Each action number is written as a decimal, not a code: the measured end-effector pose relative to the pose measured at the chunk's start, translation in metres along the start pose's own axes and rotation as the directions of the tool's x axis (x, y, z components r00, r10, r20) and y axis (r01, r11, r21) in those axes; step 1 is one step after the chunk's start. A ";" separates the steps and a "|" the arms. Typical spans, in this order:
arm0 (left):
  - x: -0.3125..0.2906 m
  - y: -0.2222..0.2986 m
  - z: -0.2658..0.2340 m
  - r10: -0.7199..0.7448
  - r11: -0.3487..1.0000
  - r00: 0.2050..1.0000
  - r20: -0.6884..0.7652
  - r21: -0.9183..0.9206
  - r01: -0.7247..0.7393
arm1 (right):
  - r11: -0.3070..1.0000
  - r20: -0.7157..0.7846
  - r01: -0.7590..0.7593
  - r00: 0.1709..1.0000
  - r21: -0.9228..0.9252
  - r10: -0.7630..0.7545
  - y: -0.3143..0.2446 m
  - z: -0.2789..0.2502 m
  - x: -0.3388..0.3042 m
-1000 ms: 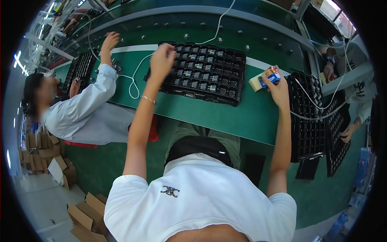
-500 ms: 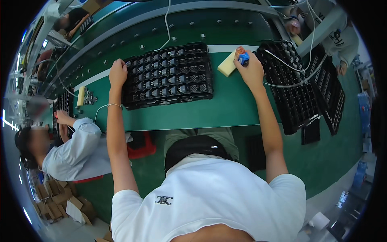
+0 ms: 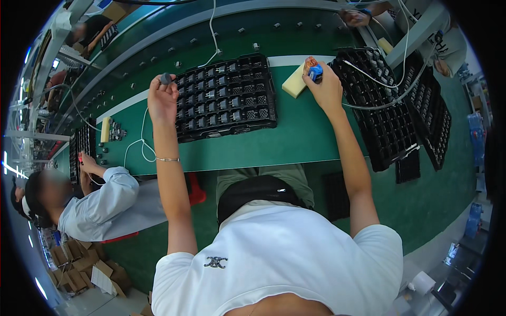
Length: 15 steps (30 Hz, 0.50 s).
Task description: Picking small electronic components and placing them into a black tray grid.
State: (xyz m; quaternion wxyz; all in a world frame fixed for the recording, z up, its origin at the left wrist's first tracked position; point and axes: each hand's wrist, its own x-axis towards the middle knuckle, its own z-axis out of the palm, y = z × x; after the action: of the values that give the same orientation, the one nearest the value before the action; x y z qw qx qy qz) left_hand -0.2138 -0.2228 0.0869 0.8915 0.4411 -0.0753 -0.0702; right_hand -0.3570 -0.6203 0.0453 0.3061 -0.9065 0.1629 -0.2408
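Note:
My left hand (image 3: 163, 101) is closed, palm turned up, at the left end of a black compartment tray (image 3: 226, 126). Its fingertips pinch a small dark grey rounded part (image 3: 165, 78). Rows of small dark pronged parts (image 3: 212, 84) fill much of the tray; several pockets on its right side hold none. To the tray's right, my right hand (image 3: 328, 90) is closed around a blue object (image 3: 315, 72) with an orange-brown end; its kind I cannot make out. A pale yellow sponge block (image 3: 293, 84) lies on the green bench beside that hand.
More black trays (image 3: 382, 126) lean at the right edge, with a pale cable (image 3: 379, 107) across them. Small parts (image 3: 256, 46) sit along the green strip behind the bench. A co-worker (image 3: 100, 203) sits at the left, near another tray (image 3: 81, 150) and a yellow block (image 3: 105, 129).
My left hand has turned palm up and shifted slightly right; the grey part now shows in its fingertips. My right hand keeps its grip on the blue object, nearly in place.

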 end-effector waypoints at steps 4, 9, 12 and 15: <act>-0.018 -0.024 0.018 -0.087 0.996 0.996 0.028 -0.014 0.087 | 1.000 0.009 -0.021 1.000 -0.004 0.021 0.001 -0.001 0.000; -0.046 -0.046 0.044 -0.145 0.984 0.989 0.028 0.114 0.141 | 1.000 -0.081 -0.001 0.997 -0.026 -0.001 0.010 0.001 0.006; -0.061 -0.057 0.051 -0.117 0.968 0.993 0.033 0.228 0.106 | 0.999 -0.023 0.019 1.000 -0.026 -0.019 0.008 0.001 0.007; -0.068 -0.070 0.055 -0.081 0.941 0.997 0.005 0.329 0.075 | 0.997 -0.022 0.075 0.997 0.026 -0.074 0.001 0.005 -0.001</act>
State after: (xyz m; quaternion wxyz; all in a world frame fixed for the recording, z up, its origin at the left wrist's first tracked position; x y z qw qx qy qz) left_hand -0.2954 -0.2948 0.0590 0.8013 0.5855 -0.0767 -0.0960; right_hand -0.3549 -0.6186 0.0408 0.3072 -0.9053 0.1288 -0.2637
